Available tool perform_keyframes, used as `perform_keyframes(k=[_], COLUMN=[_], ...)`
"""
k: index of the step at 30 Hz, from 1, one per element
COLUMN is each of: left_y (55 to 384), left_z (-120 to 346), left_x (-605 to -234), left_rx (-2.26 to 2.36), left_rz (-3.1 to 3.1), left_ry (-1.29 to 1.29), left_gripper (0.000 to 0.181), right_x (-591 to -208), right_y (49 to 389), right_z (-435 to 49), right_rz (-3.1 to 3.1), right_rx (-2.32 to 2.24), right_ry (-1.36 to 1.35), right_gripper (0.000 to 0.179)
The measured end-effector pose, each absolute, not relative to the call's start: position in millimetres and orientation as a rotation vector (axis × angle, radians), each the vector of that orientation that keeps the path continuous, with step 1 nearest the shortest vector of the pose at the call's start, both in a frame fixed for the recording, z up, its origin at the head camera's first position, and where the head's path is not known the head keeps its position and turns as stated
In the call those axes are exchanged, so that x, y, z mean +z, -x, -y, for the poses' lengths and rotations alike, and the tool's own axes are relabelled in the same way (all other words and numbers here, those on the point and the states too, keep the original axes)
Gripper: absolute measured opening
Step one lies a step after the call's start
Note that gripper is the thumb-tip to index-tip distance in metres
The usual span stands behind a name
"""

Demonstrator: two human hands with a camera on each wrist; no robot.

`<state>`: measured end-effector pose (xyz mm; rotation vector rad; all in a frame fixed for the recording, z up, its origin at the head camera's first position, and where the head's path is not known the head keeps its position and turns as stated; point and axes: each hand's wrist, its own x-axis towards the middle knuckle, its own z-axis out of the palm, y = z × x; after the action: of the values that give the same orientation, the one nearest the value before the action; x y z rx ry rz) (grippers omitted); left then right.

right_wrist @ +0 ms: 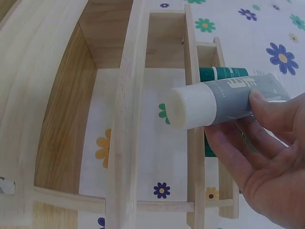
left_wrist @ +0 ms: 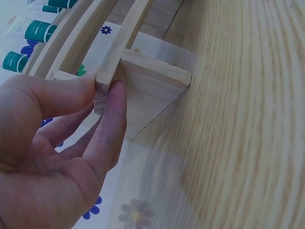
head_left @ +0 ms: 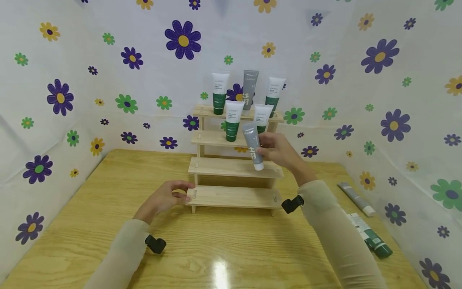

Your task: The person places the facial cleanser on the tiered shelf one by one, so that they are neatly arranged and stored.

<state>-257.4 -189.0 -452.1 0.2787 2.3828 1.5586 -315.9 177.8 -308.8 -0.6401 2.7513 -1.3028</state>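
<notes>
Holding a grey tube (head_left: 251,140) cap-down in the right hand (head_left: 276,150), at the second tier from the top. Left hand (head_left: 164,197) pinches the lowest tier's left end on the wooden rack (head_left: 234,196). Looks past halfway — five standing tubes (head_left: 233,120) on the top two tiers, held one unplaced; another grey tube (head_left: 355,198) and green-and-white stock (head_left: 377,243) lie right, off the rack — count unclear. Wood-grain worktop (head_left: 198,249), glare near front; flower-print sheeting (head_left: 126,24) behind and both sides.
</notes>
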Motion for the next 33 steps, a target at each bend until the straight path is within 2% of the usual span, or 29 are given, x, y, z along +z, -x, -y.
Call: perform_keyframes(k=[33], left_y=[260], left_z=[192], left_x=[-455], left_rx=[1.584], left_rz=[-2.348], left_ry=[-0.306], left_gripper=[0.046], right_x=[-321], right_y=[315], right_z=[-126], right_rz=[-2.667], right_rx=[-1.579], right_ry=[0.632], right_gripper=[0.038])
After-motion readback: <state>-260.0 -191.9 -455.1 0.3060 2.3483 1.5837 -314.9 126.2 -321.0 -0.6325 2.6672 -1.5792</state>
